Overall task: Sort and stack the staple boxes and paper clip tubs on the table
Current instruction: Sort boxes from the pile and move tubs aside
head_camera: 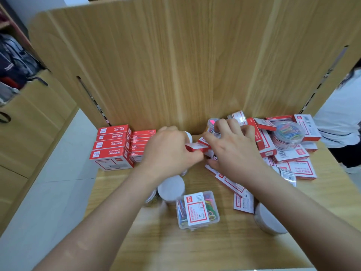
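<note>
- Broadly, the wooden bench [156, 247] carries everything, with a wood-grain panel [175, 65] standing behind it.
- The stacked staple boxes [112, 147] stand in tidy red columns at far left, against the panel.
- A loose heap of staple boxes [289, 159] sprawls at right, with a round clip tub [289, 132] of coloured clips perched on it.
- The right grip [232, 151] spreads bent fingers over the heap's near edge. I cannot tell whether it holds anything.
- The left grip [168, 151] is clenched on one end of a small staple box [196, 148] at mid-bench, between the stacks and the heap.
- A rectangular clip tub [197, 209] of clear plastic lies front centre, just beside a white-topped round tub [171, 187].
- The small staple box is probably stiff card, dense for its size and not fragile, so its long sides suit a pinch.
- The tubs look smooth and likely slippery, so they are better clasped around the wall.
</note>
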